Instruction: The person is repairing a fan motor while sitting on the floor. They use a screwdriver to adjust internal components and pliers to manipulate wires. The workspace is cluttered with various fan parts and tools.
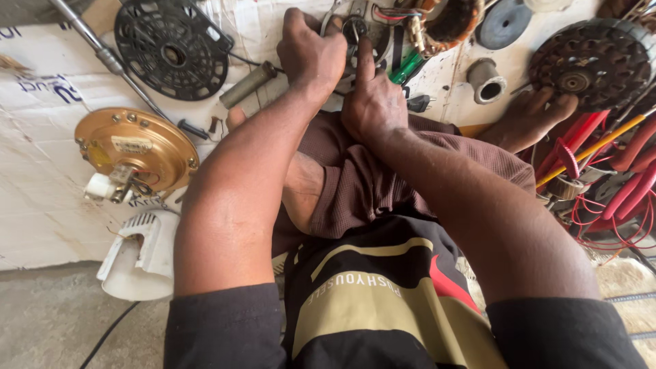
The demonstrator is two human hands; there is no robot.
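I sit cross-legged on white cardboard point(41, 205) spread over the floor. My left hand point(311, 51) is closed around a small round metal part point(354, 29) just past my knees. My right hand point(372, 102) lies beside it, index finger stretched up against the same part. What sits under my left palm is hidden. A copper-wound motor coil point(447, 20) lies right behind my hands, with a green-handled tool point(408, 66) beside my right hand.
A black round grille point(171, 44) and a long metal rod point(102, 55) lie upper left. A brass-coloured motor cover point(137, 147) and a white plastic housing point(140, 256) are at left. At right are a dark rotor point(591, 65), a grey sleeve point(486, 82), red wires and tools point(615, 171).
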